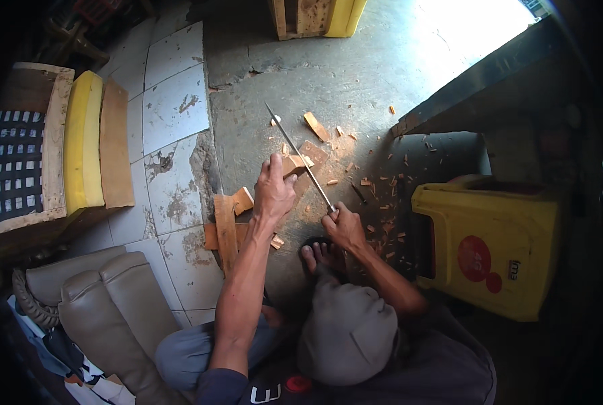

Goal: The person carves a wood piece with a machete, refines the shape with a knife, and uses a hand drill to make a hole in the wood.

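Note:
In my right hand (347,226) is the handle of a long, thin-bladed saw (288,138), seen nearly edge-on, with its tip pointing to the far left. The blade crosses a short piece of wood (292,164) near its right end. My left hand (274,189) grips that piece from the left, close to the blade. Beneath it a flat brown board (313,154) lies on the floor. Just beyond is a loose wood block (316,126). Left of my left forearm rest several wooden offcuts (227,223). My bare foot (320,255) is near my right hand.
Chips and sawdust (345,152) scatter over the concrete floor. A yellow plastic stool (490,243) lies at the right, below a dark bench (477,74). White tiles (173,101), a webbed wooden frame (58,142) with yellow foam (85,145) and brown cushions (116,317) occupy the left.

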